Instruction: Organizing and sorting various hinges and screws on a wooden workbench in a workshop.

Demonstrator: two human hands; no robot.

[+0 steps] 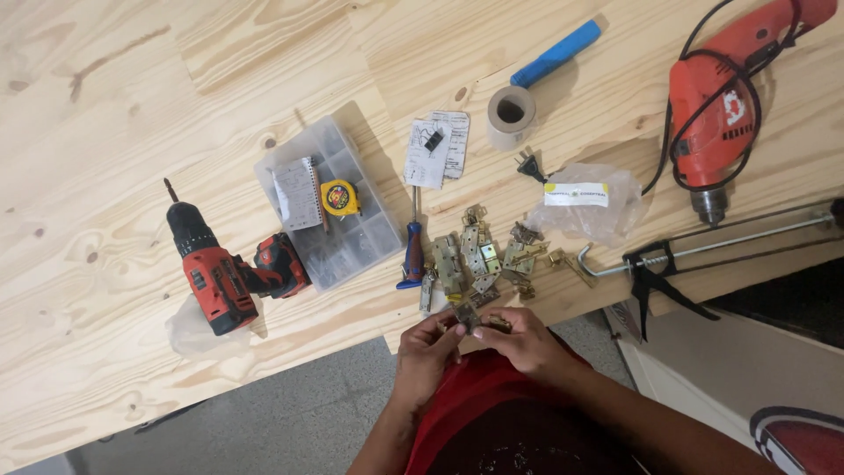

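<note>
Your left hand (428, 347) and right hand (520, 339) pinch a flat brass hinge (468, 317) near stamped hinges (475, 257) on pine bench (132, 105).

Small hinge (468, 317) mostly covered by fingers of left hand (428, 349) and right hand (525, 339); details too small. Corded drill (725, 97) handle cut by top edge. Caulking gun (703, 251) runs off right edge. Organizer box (330, 207) contents indistinct.
</note>
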